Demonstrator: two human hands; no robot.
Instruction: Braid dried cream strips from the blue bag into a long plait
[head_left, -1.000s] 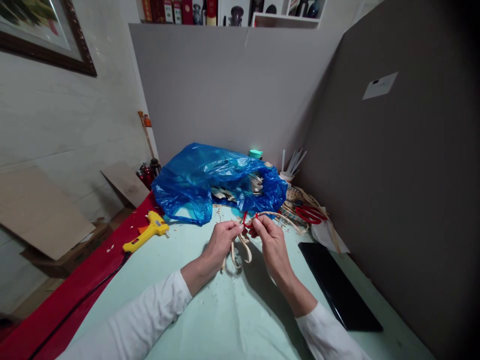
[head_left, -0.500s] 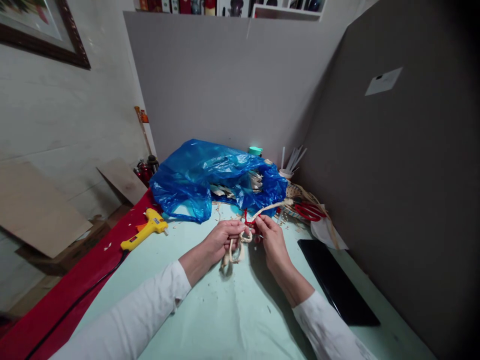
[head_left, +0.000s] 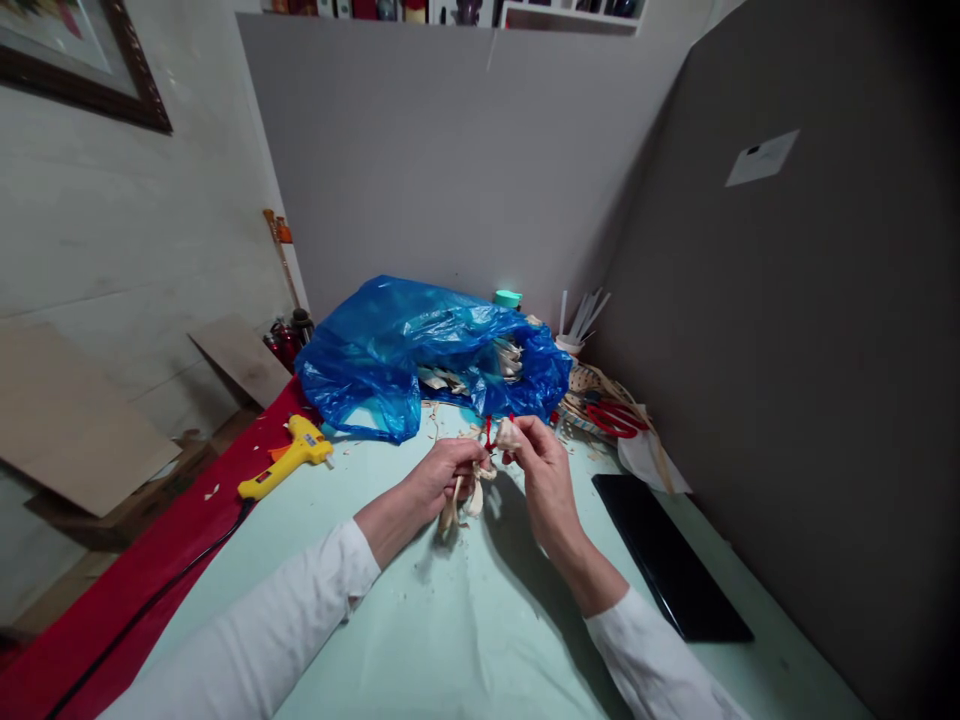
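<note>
My left hand and my right hand meet above the pale green table top, both pinched on a small bundle of tan straw strips bound with a red cord. The left fingers close round the strips, whose loose ends hang down under the hand. With thumb and forefinger the right hand pinches the top of the bundle beside the cord. Both arms wear white sleeves.
A crumpled blue plastic bag holding more strips lies just behind the hands. A yellow glue gun with a black cable lies at the left on red cloth. Red scissors and woven straw sit at the right, near a black slab. Grey partitions enclose the table.
The long strip that ran from my right hand toward the scissors has been drawn in and no longer shows. The hanging loops under my left hand have pulled up shorter.
</note>
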